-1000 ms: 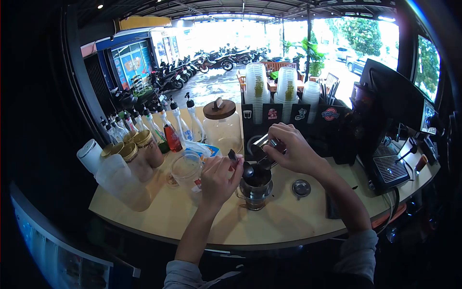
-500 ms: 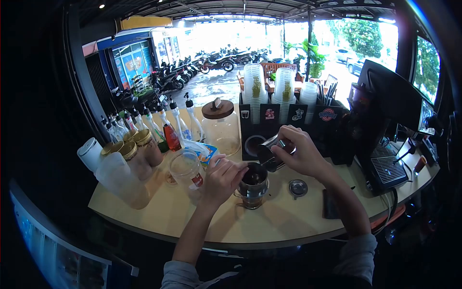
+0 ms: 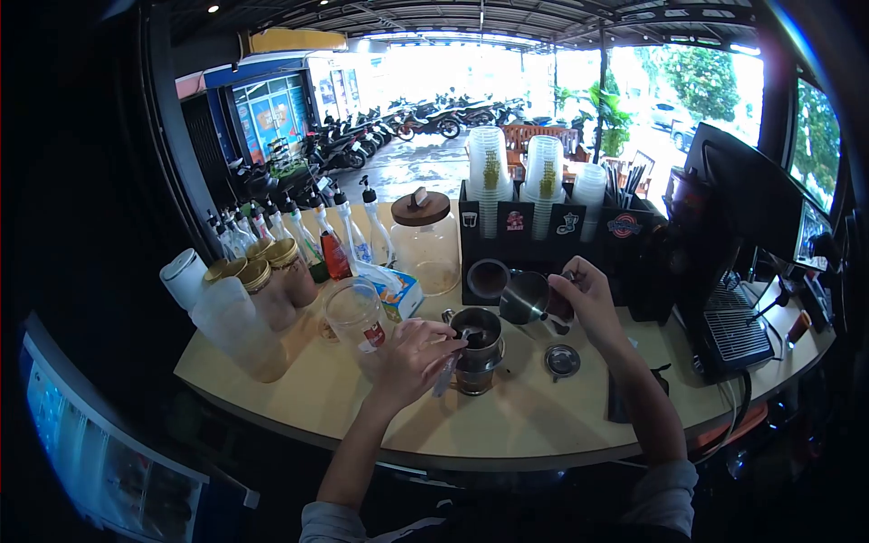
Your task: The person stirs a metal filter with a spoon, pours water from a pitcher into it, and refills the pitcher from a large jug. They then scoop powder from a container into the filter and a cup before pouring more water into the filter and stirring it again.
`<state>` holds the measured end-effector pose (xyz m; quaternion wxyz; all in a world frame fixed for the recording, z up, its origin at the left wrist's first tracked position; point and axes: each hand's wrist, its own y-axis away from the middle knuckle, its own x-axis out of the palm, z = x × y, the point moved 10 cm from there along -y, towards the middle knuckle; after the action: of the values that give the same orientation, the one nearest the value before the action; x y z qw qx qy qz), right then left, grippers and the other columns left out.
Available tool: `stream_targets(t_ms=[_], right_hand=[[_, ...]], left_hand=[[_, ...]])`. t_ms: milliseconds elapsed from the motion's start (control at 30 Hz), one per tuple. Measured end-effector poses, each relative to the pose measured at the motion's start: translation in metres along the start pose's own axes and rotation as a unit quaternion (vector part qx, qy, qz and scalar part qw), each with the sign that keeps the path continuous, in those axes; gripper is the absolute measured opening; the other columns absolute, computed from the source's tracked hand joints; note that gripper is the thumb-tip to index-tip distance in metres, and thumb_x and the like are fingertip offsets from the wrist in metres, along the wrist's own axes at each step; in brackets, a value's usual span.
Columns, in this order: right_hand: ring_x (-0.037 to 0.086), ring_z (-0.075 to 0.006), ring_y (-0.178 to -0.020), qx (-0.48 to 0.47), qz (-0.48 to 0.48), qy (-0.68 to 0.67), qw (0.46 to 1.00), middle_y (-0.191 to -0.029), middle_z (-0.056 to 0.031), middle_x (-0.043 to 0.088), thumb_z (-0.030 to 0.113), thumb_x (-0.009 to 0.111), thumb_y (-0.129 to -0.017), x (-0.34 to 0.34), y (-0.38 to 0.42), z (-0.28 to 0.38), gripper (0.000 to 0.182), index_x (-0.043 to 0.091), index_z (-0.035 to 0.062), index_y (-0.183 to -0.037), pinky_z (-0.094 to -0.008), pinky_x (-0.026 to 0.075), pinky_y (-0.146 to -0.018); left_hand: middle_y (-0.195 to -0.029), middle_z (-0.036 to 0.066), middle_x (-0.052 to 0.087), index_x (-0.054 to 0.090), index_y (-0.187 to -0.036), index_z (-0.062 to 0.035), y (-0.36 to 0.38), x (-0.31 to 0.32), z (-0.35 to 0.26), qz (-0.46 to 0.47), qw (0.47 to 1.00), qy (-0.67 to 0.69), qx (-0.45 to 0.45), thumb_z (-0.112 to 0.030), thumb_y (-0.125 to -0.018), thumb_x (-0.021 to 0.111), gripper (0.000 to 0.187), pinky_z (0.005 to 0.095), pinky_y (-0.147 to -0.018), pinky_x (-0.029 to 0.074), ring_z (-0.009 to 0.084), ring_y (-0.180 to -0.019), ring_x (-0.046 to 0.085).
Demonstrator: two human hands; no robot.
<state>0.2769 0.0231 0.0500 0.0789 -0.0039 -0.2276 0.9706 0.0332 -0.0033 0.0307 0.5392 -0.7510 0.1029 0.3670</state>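
A metal drip filter (image 3: 477, 319) with dark contents stands on a glass cup (image 3: 475, 376) near the middle of the counter. Beside its left rim, my left hand (image 3: 416, 353) pinches a small spoon (image 3: 446, 373), whose clear-looking handle slants down from the fingers. To the right of the filter, my right hand (image 3: 584, 294) is closed around a shiny metal cup (image 3: 525, 299), tilted with its side toward me. A round perforated metal disc (image 3: 561, 361) lies on the counter below that hand. Left of my left hand is a clear jar (image 3: 353, 312) with a red label.
Pump bottles (image 3: 335, 256), gold-lidded jars (image 3: 288, 262) and a tissue box (image 3: 401, 297) line the left of the counter (image 3: 534, 425). A large wooden-lidded glass jar (image 3: 425, 249) and a black cup holder (image 3: 566, 222) stand behind. An espresso machine (image 3: 738, 321) is at the right.
My right hand has moved right with the metal cup, away from above the filter. My left hand has shifted lower, and the spoon's handle now points downward. The view has shifted slightly.
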Motion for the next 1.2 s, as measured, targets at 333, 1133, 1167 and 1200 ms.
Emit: stream_targets(t_ms=[333,1133,1167,1200], right_hand=[[0.046,0.0004,-0.059,-0.015,-0.029,-0.074,0.997,-0.069,0.0051,0.051,0.015,0.063,-0.091,-0.008,-0.007,0.022,0.021,0.047,0.0094,-0.078,-0.0170,0.036,-0.051],[0.055,-0.0054,-0.059,0.052,0.049,-0.147,0.987,-0.071,-0.0003,0.056,0.014,0.062,-0.092,0.321,0.065,-0.052,0.015,0.051,0.0053,-0.087,-0.0214,0.042,-0.050],[0.055,-0.0058,-0.059,0.074,0.031,-0.173,0.982,-0.071,-0.0004,0.056,0.014,0.062,-0.092,0.328,0.069,-0.071,0.015,0.051,0.0061,-0.086,-0.0213,0.042,-0.049],[0.055,-0.0062,-0.058,0.096,0.012,-0.199,0.975,-0.071,-0.0006,0.056,0.013,0.062,-0.091,0.335,0.073,-0.089,0.015,0.050,0.0068,-0.085,-0.0211,0.042,-0.049]], left_hand=[[-0.113,0.008,0.055,0.061,-0.115,-0.0086,0.007,-0.015,-0.002,-0.025,0.996,0.066,-0.058,-0.006,-0.077,0.069,0.039,0.0383,-0.092,0.042,0.0262,-0.106,0.054],[-0.129,0.019,0.041,0.030,-0.137,-0.0009,0.233,-0.239,0.208,-0.423,0.881,-0.075,-0.199,-0.014,-0.073,0.077,0.081,0.0430,-0.107,0.029,0.0343,-0.126,0.038],[-0.133,0.019,0.039,0.025,-0.140,-0.0008,0.240,-0.241,0.227,-0.413,0.877,-0.044,-0.240,-0.016,-0.074,0.076,0.085,0.0421,-0.108,0.028,0.0340,-0.127,0.038],[-0.136,0.020,0.037,0.020,-0.143,-0.0007,0.249,-0.241,0.246,-0.402,0.871,-0.013,-0.281,-0.018,-0.076,0.076,0.089,0.0412,-0.109,0.027,0.0337,-0.128,0.037]])
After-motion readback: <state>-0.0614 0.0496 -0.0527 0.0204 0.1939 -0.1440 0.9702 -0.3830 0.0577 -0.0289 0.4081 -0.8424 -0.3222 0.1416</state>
